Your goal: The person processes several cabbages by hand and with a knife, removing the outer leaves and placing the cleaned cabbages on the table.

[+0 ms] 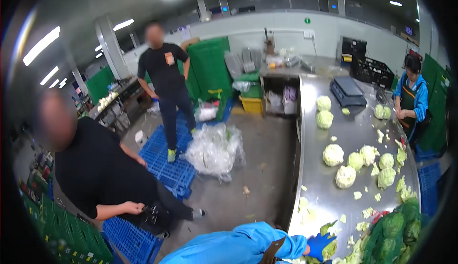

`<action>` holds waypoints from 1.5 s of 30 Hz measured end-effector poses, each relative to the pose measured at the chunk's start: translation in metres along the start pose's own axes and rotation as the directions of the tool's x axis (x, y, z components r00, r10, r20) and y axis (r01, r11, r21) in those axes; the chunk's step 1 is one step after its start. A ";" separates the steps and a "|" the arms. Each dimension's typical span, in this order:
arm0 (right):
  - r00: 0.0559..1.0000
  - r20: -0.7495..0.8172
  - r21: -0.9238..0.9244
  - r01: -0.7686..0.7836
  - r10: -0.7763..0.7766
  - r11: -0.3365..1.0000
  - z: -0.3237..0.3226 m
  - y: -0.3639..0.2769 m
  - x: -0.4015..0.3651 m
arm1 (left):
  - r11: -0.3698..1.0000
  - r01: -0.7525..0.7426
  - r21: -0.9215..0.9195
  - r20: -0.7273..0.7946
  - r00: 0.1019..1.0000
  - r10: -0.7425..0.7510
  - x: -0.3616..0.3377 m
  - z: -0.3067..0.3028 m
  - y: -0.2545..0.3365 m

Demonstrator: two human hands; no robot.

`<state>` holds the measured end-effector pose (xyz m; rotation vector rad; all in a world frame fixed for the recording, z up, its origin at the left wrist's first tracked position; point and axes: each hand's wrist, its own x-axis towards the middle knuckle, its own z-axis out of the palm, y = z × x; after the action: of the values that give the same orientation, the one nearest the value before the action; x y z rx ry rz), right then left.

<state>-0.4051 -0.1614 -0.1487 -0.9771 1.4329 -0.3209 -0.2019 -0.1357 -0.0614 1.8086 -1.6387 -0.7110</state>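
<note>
One blue-gloved left hand (pixel 319 247) is down at the near end of the steel table (pixel 311 168), right up against some loose cabbage leaves (pixel 330 251); can't tell if it's pinching them or just resting there. Right hand's out of frame. My worry: the leaves look near the edge, so a careless sweep could dump some on the floor (pixel 267 187). And nothing's propping the round cabbages (pixel 345 176), so a bump could start one rolling.
</note>
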 end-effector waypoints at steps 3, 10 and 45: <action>0.767 0.138 -0.806 0.454 -0.627 0.379 -0.005 -0.016 -0.030 | 0.998 -0.037 0.041 0.204 0.979 0.028 -0.002 -0.053 0.026; 0.941 -0.063 -0.711 0.191 -0.332 0.677 0.029 -0.087 -0.099 | 0.993 0.016 0.116 0.262 0.964 -0.047 -0.001 -0.070 0.033; 0.883 -0.207 -0.791 0.102 -0.421 0.603 0.057 -0.012 -0.058 | 0.989 -0.121 0.087 0.474 0.878 0.066 0.031 -0.066 0.023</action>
<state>-0.3584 -0.1053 -0.1095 -1.9408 1.8223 -0.0988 -0.1660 -0.1632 0.0004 1.7038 -2.1014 -1.0977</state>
